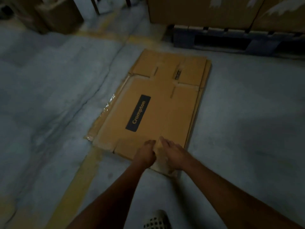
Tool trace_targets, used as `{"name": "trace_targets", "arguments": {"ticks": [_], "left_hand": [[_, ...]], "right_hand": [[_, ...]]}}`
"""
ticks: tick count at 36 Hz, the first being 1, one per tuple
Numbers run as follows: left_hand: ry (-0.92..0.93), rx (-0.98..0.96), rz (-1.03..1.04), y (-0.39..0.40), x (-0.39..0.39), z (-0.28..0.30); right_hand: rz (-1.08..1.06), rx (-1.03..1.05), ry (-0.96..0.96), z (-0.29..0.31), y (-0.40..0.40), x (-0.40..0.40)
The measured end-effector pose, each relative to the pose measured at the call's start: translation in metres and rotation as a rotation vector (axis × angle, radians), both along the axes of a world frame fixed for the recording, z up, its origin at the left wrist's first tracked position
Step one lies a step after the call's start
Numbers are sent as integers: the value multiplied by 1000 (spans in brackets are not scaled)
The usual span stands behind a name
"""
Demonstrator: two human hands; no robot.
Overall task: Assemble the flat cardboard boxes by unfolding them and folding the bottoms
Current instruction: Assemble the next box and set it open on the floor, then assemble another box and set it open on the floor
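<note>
The grip of both hands, left hand (pixel 146 153) and right hand (pixel 173 154), is held on the flattened box's (pixel 153 103) near flap; fingers unclear. Beneath it, stacked sheets could be lifted too.

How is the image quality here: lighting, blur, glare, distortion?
Head view: dim, with dark corners; the flat cardboard box is the brightest area. Glare shows on the clear tape at its left edge. Both the left hand and right hand are motion-blurred. Wide-angle bending curves the floor lines.
</note>
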State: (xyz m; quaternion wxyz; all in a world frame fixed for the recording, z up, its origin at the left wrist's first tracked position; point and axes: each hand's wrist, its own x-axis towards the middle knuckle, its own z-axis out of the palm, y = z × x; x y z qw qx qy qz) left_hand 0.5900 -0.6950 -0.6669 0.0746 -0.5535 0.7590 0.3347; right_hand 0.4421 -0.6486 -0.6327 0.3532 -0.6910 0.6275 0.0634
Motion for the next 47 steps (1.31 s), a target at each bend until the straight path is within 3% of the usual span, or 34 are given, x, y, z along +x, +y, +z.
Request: {"name": "trace_targets", "arguments": {"ticks": [10,14,19,26,33,39,42,47], "left_hand": [[81,-387,-329,5,-113,167],[154,-455,-345,23,-138,224],[407,-541,-377,69,-166,288],[511,-608,-500,150,-198,362],[613,-563,-402,215,-235,418],[677,-480,-508,267,-280,450],[802,-437,-514,288,-301,459],[1064,87,-211,335,-332,478]], "right_hand": [[-205,-284,66,158,11,-81],[-241,-367,62,216,45,-101],[-352,-453,54,286,102,-126],[-477,-512,51,356,186,-155],[-496,-579,84,408,261,-186],[-652,-633,70,435,308,-223],[-725,-655,68,442,332,-237],[-771,-770,14,444,365,-257]]}}
